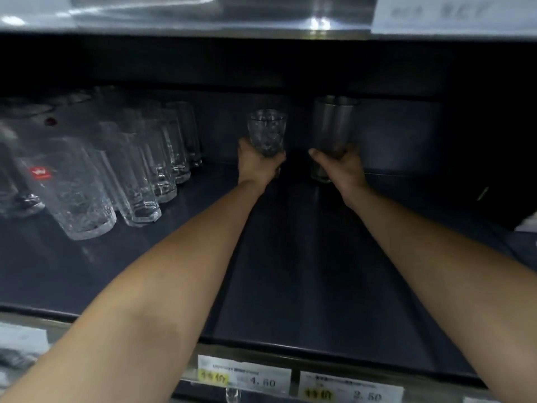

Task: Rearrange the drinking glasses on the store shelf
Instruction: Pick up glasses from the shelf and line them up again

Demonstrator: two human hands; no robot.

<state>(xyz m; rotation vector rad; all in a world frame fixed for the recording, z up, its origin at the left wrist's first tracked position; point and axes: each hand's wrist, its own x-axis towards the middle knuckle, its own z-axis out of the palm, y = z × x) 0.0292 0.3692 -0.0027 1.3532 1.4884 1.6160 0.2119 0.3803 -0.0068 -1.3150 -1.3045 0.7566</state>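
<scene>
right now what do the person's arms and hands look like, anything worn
The left forearm and right forearm are bare to the frame edge, no sleeves showing. The left hand and right hand wear no gloves; neither wrist carries a watch or bracelet. Rings cannot be told from this view.

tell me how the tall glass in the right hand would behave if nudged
The tall glass looks narrow for its height, so a nudge would probably tip it rather than slide it. Its walls look smooth, so it may slip in the right hand, which grips it near the base. Being glass, it likely chips against the hard shelf.
</scene>
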